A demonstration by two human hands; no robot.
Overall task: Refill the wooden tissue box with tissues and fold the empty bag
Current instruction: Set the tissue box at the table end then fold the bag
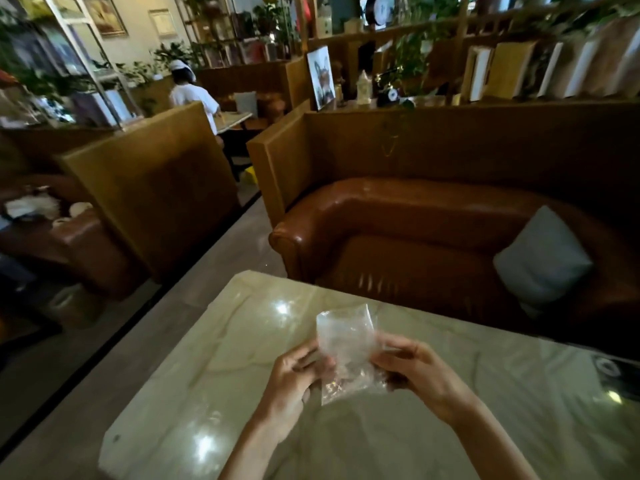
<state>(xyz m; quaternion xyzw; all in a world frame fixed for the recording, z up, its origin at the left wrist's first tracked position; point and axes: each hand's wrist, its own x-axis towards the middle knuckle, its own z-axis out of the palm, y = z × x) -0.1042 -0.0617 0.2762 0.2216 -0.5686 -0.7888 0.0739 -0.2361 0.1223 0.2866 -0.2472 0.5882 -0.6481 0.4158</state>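
Note:
A clear, crinkled empty plastic bag (346, 348) is held upright above the pale marble table (194, 375). My left hand (294, 379) pinches its left edge, and my right hand (412, 372) grips its right edge. The bag's lower part sits between my two hands, its top sticks up free. The wooden tissue box is not in view.
A brown leather sofa (398, 237) with a grey cushion (540, 258) stands behind the table. A dark object (614, 372) lies at the table's right edge. Wooden booth partitions (156, 181) and an aisle are to the left. A person in white (190, 95) stands far back.

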